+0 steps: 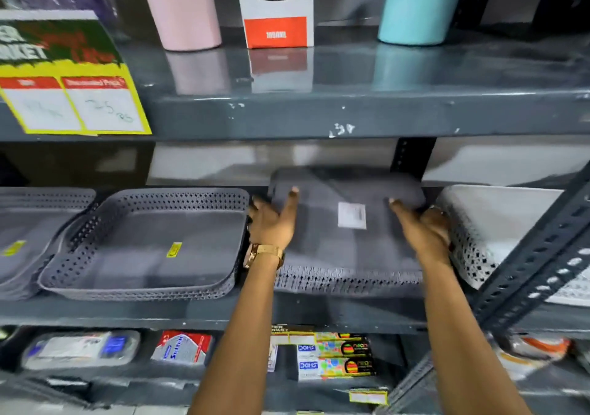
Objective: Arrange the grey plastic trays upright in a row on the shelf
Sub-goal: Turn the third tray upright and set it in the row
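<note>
A grey plastic tray (348,239) with a white label on its underside is turned bottom-up and tilted on the middle shelf (191,314); motion blurs it. My left hand (271,220) holds its left side, fingers spread on the base. My right hand (421,226) holds its right side. To the left, another grey perforated tray (150,245) leans back with its open side towards me, a yellow sticker inside. Further grey trays (28,232) stand stacked at the far left.
A white perforated tray (485,229) sits right of my hands. A slanted metal upright (542,255) crosses the right side. The upper shelf (319,114) carries pink and teal tumblers, a boxed item and a yellow price sign. Packaged goods fill the shelf below.
</note>
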`<state>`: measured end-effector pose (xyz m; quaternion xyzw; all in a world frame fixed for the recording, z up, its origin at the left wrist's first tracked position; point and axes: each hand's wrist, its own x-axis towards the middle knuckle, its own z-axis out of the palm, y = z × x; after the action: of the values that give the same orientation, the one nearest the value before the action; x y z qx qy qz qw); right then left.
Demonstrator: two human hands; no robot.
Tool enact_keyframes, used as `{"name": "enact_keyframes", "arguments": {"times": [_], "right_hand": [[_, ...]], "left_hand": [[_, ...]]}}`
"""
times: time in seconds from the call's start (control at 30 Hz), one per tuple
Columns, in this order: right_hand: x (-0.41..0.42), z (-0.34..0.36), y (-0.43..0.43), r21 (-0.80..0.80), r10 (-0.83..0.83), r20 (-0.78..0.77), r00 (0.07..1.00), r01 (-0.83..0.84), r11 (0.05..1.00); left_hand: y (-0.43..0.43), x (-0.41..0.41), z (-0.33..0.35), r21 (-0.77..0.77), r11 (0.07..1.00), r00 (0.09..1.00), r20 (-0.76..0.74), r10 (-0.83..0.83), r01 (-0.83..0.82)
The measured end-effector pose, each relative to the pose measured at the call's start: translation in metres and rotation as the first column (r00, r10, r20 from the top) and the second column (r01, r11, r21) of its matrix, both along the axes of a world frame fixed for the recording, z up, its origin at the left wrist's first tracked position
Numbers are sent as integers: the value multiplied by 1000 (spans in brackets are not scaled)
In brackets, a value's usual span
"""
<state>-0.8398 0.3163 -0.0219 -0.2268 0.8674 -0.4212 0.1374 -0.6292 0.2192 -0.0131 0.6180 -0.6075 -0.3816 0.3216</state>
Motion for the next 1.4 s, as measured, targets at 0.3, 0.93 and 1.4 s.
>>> {"name": "enact_keyframes", "arguments": {"times": [0.3, 0.93, 1.4], "right_hand": [[-4, 45, 14, -588, 64, 400, 914, 203, 783], [7, -17, 56, 232, 20, 66, 998, -35, 972], [200, -4, -41, 257, 553, -132, 823, -510, 821]], "left_hand": [[-4, 3, 40, -21, 979, 765, -628, 144, -202], [31, 37, -34, -27, 999, 993, -117, 23, -27], [20, 167, -2, -496, 839, 932, 360, -36, 224]]}}
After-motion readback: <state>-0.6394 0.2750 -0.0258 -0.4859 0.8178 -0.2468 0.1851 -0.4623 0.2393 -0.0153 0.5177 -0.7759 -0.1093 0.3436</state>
